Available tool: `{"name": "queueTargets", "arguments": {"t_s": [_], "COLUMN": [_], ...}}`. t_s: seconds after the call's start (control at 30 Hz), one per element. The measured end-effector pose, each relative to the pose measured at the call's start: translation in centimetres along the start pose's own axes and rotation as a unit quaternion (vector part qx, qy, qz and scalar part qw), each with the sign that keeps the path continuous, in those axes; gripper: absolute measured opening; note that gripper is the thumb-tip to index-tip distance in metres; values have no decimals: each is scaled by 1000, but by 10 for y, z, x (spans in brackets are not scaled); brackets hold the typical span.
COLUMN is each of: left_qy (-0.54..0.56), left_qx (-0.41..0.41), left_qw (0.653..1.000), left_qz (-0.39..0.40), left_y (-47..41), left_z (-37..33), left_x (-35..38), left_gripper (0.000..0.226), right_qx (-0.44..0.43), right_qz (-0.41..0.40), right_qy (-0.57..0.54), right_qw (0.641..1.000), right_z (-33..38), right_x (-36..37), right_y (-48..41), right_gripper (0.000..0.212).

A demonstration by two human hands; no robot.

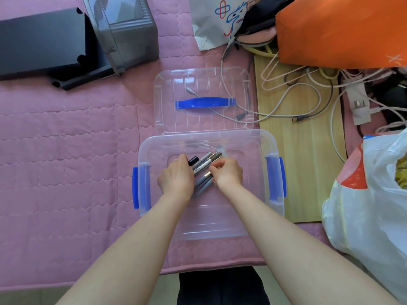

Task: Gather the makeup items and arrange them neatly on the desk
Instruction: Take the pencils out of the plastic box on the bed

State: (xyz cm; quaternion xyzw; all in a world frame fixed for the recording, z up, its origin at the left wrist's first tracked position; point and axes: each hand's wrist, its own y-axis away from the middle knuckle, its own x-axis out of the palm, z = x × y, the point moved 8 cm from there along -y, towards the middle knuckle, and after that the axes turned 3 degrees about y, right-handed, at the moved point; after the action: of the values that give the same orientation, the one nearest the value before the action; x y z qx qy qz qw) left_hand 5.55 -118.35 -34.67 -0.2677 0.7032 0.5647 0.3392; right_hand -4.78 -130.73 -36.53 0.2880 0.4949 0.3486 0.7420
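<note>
In the clear bin (149, 150) at frame centre, your left hand (176, 180) and right hand (229, 175) curl fingers (215, 167) round the makeup pens (203, 167); gathering seems underway; next, lift them out together.

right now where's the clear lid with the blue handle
The lid lies flat at centre of the head view, on the pink quilt just beyond the open clear box.

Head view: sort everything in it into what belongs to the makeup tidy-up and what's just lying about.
Job: makeup pens; clear box holding them; its lid.

Lying about: black box; grey container; cables; orange bag; white plastic bag.
</note>
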Motion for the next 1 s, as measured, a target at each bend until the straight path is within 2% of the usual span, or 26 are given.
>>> {"name": "queueTargets", "arguments": {"t_s": [0.1, 0.3, 0.5, 0.73, 0.87, 1.0], "left_qy": [12, 37, 9, -4, -5, 43], "left_qx": [-6, -6, 28, 53, 52, 13], "left_qw": [1000, 998, 997, 996, 994, 991], "left_qz": [4, 56, 71, 79, 96, 123], "left_y": [-4, -10, -11, -8, -5, -3], "left_z": [0, 1, -3, -13, -12, -4], "left_x": [3, 11, 16, 16, 13, 17], "left_gripper": [12, 26, 28, 13, 9, 5], "right_qx": [20, 44, 36, -49, -54, -41], "right_qz": [-6, -32, -49, -55, -57, -64], "right_qy": [0, 40, 126, 293, 300, 245], "right_qw": [1000, 998, 990, 953, 951, 967], "right_z": [-2, 9, 18, 42, 46, 40], "right_x": [1, -4, -10, 2, 11, 9], "right_y": [0, -2, -1, 2, 2, 1], "right_gripper": [12, 28, 18, 19, 21, 17]}}
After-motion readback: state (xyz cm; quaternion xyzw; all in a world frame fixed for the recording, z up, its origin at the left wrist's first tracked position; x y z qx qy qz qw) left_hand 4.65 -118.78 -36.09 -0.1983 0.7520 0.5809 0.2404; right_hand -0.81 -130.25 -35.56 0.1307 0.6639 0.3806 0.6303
